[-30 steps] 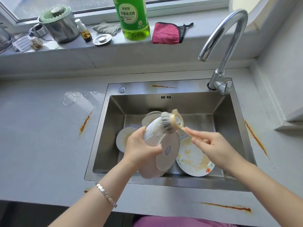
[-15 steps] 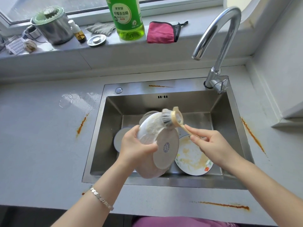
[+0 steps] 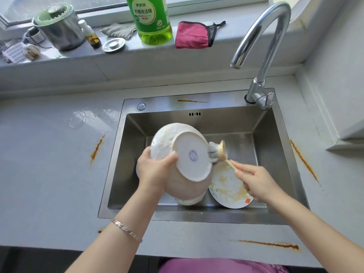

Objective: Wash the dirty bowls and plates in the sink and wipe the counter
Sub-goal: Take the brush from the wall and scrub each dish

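Note:
Over the steel sink [image 3: 216,119] my left hand [image 3: 155,170] grips a white bowl [image 3: 189,154] by its rim, its underside with a blue mark turned up toward me and its outside soapy. My right hand [image 3: 256,180] pinches the wooden handle of a dish brush [image 3: 216,152], whose bristles press against the bowl's right side. A dirty plate [image 3: 228,184] with yellow smears and a flower print lies in the basin below my right hand. Another white dish [image 3: 189,201] shows under the bowl.
Orange sauce streaks mark the counter at left [image 3: 97,147], right [image 3: 303,160] and the front edge [image 3: 269,244]. The faucet [image 3: 262,46] arches over the sink's back right. On the sill stand a green detergent bottle [image 3: 151,18], a pink cloth [image 3: 193,35], a grey cloth [image 3: 119,30] and a metal pot [image 3: 61,28].
My left hand has turned the bowl so its base faces up. The brush has slid from the bowl's top down to its right side.

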Demonstrator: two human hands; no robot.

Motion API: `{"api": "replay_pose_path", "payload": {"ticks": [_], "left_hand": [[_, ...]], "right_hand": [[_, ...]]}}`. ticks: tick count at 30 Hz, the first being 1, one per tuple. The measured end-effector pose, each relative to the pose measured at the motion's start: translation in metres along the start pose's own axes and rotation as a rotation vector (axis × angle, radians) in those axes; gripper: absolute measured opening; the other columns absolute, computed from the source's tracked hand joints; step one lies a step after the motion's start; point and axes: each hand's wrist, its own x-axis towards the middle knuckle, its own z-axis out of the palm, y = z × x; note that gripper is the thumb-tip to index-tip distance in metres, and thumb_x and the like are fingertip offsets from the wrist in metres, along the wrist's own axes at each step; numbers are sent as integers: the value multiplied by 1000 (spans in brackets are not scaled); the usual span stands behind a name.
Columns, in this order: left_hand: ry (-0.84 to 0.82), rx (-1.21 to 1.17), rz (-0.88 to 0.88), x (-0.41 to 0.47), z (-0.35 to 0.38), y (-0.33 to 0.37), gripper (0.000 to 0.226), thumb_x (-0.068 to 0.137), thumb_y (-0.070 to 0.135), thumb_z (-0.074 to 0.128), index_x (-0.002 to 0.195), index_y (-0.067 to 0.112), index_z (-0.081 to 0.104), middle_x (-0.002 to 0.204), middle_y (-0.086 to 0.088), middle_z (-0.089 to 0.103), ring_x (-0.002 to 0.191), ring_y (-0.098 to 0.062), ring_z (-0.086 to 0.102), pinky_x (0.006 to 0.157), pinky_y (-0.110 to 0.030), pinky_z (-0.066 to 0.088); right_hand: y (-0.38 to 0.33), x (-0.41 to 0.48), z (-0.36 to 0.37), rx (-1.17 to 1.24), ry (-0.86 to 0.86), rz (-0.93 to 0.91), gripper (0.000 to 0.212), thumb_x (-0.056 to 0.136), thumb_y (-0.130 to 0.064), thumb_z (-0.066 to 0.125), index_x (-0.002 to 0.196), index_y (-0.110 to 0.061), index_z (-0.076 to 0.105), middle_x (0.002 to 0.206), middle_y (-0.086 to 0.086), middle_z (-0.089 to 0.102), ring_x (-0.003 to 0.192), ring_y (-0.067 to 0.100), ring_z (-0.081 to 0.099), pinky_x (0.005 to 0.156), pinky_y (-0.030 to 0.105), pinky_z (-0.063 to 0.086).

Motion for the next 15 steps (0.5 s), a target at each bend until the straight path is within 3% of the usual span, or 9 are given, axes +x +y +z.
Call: {"api": "replay_pose_path", "payload": {"ticks": [3,5,8,10,11,14,15], "left_hand": [[137,-152,-101,6,8,-5,25,71,5,74,76,20,56,77,3,63,71,-16,60,64,-26,51],[188,-198,-119,9,10,-6,27,72,5,73,85,17,54,81,4,60,76,-18,60,67,-27,51],[218,-207,-110,12,11,-7,51,73,3,72,114,21,48,95,4,57,89,-18,59,86,-36,53],[207,-168,-81,13,10,-9,71,72,4,73,132,26,43,110,5,53,101,-18,57,94,-41,49],[197,-141,-62,13,9,-10,78,71,6,73,137,29,40,116,7,50,107,-17,55,97,-42,47],[193,-120,-22,16,8,-13,84,69,3,74,140,27,38,130,5,49,115,-15,52,102,-37,44],[199,-130,-26,17,7,-14,82,69,1,74,139,25,40,131,3,49,116,-16,52,102,-36,44]], "right_hand": [[12,-12,14,-8,-40,22,38,96,-4,44,132,-14,49,27,-14,31,25,3,24,32,8,20],[11,-27,25,-37,-88,-73,39,96,-5,44,132,-18,47,28,-21,36,30,-5,37,38,6,30],[8,-36,34,-68,-174,-130,38,96,-7,45,129,-26,46,33,-29,39,41,-15,43,50,3,34],[9,-26,31,-68,-124,-86,37,96,-9,47,128,-26,51,37,-34,41,44,-17,44,52,3,34],[10,-23,31,-61,-99,-79,36,95,-9,47,127,-27,53,43,-38,44,51,-18,48,54,2,35],[14,-34,40,-101,-132,-197,38,95,-15,49,123,-42,50,91,-43,51,97,-19,50,73,-5,33],[14,-42,43,-134,-166,-236,39,95,-18,49,122,-46,49,98,-41,50,98,-23,47,75,-4,32]]}}
